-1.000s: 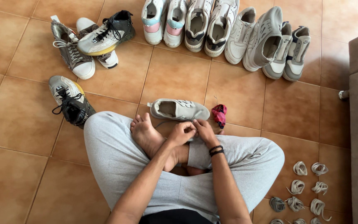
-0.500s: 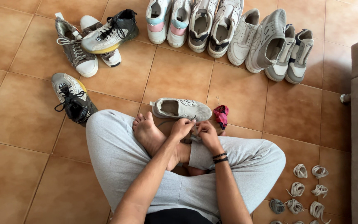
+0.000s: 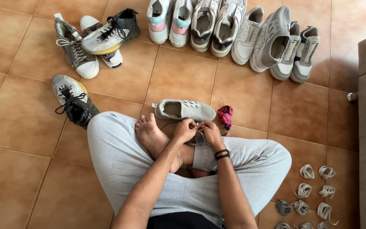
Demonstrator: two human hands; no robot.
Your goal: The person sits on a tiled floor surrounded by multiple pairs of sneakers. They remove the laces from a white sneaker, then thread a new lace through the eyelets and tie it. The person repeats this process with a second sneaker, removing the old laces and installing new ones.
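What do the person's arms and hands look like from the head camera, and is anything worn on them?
Both forearms are bare, with no sleeves in view. The left hand wears nothing visible: no glove or ring. The right hand is also ungloved, with two thin black bands around its wrist.

A shoe (image 3: 185, 110) lies on the floor (image 3: 22, 169) just beyond both hands, left hand (image 3: 185, 129) and right hand (image 3: 210, 132), which meet over a lace (image 3: 199, 138). A row of shoes (image 3: 234, 32) runs along the far side, more shoes (image 3: 90, 38) far left. Coiled laces (image 3: 312, 191) lie to the right of the knee.
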